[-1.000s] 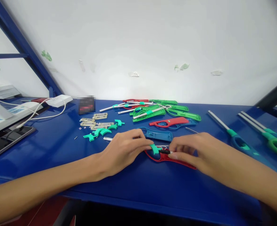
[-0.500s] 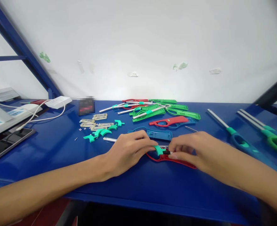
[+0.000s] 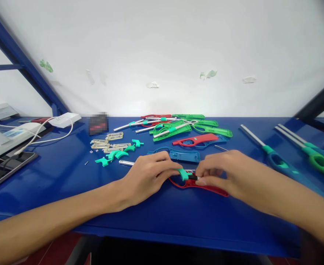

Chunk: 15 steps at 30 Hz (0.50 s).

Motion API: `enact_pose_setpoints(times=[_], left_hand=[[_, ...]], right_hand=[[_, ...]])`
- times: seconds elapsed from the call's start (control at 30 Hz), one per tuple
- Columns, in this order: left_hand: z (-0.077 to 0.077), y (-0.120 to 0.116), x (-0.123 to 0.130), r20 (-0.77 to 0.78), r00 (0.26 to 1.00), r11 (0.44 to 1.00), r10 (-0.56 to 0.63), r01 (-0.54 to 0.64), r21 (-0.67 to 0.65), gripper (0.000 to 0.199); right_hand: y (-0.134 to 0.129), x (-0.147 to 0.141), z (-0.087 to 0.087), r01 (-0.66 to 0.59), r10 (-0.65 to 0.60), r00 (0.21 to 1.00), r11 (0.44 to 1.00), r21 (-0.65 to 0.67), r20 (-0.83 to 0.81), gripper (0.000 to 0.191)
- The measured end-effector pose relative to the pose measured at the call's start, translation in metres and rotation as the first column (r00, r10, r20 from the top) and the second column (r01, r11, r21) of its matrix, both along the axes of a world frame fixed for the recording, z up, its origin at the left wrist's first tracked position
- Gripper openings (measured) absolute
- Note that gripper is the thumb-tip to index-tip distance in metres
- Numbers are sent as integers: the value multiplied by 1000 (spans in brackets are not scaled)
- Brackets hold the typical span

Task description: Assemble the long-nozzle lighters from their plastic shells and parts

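Note:
Between thumb and fingers, my left hand pinches a teal lighter trigger over a red lighter half-shell on the table. My right hand is closed on the end of a small black igniter, which meets the trigger. Part of the shell is covered by my fingers. A metal lighter tube sticks out left of my left hand. Just behind my hands lies a blue half-shell.
Loose teal triggers and clear fuel tanks lie at left. Green half-shells and a red shell are farther back. Long lighters lie at right. A phone and power strip occupy the left edge.
The view has shifted slightly, so everything appears a little farther left. Both hands keep their hold on the trigger and igniter, with hardly any movement.

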State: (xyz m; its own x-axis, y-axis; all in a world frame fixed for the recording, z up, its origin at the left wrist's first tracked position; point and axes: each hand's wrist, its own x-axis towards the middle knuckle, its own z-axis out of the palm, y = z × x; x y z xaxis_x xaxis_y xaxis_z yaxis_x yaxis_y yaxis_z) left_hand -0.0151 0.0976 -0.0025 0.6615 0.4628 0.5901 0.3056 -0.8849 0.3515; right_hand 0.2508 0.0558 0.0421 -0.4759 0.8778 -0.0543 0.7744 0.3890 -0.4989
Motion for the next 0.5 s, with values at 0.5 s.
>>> enact_pose_setpoints(times=[0.5], left_hand=[[1,1,-1,3,1000,999,-9,9,38,19]], right_hand=[[3,2,-1,-43,45,998,998,47,-33,20]])
